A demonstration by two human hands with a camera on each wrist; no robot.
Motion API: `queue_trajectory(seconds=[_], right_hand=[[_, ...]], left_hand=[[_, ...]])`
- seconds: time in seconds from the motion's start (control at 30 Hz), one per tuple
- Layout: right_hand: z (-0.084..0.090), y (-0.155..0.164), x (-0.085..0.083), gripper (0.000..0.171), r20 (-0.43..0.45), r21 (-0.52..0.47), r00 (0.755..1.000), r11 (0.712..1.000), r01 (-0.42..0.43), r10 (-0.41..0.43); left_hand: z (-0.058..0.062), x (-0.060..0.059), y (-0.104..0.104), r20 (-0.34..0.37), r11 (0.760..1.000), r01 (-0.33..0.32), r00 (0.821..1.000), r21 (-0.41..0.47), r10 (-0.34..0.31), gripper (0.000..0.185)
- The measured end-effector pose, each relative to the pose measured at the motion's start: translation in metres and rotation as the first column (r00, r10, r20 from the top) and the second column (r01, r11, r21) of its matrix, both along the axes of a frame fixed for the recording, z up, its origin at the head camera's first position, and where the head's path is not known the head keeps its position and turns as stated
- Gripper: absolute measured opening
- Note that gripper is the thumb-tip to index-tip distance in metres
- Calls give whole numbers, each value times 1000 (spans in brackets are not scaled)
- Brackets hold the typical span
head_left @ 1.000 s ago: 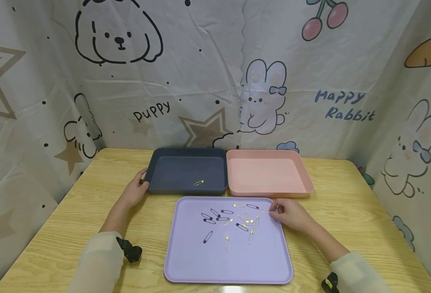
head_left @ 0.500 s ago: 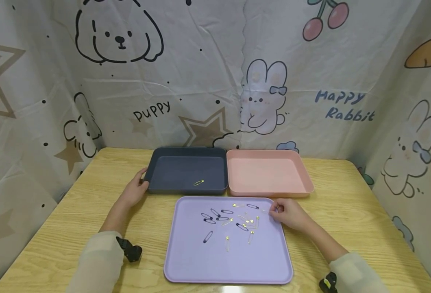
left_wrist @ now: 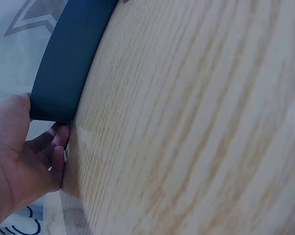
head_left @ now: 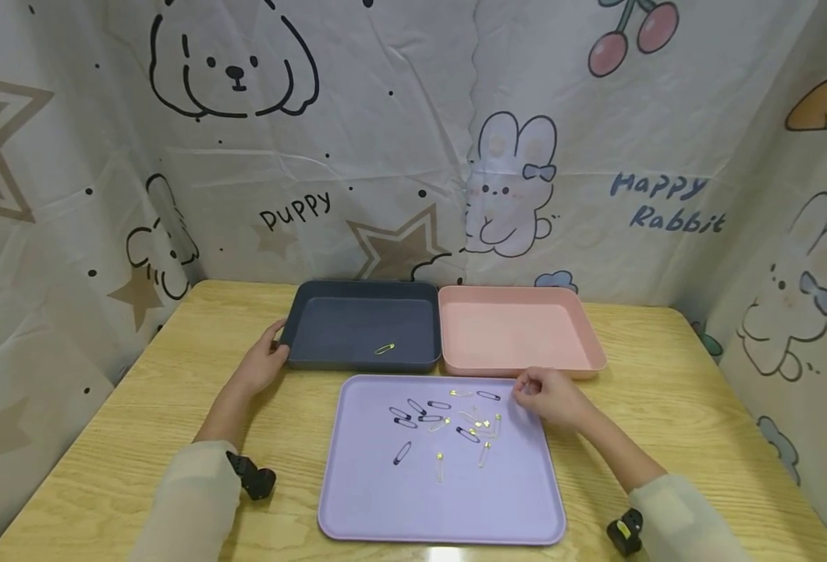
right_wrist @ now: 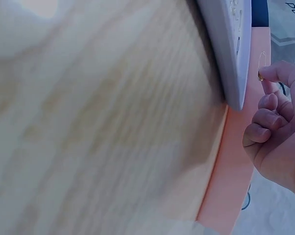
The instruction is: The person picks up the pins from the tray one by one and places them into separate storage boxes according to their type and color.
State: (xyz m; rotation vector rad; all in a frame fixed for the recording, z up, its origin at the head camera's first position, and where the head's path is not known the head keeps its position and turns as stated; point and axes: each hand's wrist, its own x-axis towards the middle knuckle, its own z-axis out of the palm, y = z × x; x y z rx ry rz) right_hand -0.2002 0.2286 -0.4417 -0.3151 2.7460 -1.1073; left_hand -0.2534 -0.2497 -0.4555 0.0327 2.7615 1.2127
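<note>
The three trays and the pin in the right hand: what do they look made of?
Purple tray, dark blue tray and pink tray: likely moulded plastic, matte, going by the uniform colour and rounded rims. The safety pin pinched by the right hand: thin bright wire with a gold-coloured cap, probably metal, though too small to be sure.

Safety pin (right_wrist: 261, 64) in right hand (right_wrist: 281, 132): blurring, barely discernible. Lilac tray (right_wrist: 227, 44): running off top edge.
</note>
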Motion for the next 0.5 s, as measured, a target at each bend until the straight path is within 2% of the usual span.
queue_trajectory(seconds=[0.5], right_hand=[[27,-25,-19,5,-117,64,991,997,-51,58]], left_hand=[[3,2,1,18,1000,5,1000,1,-5,59]])
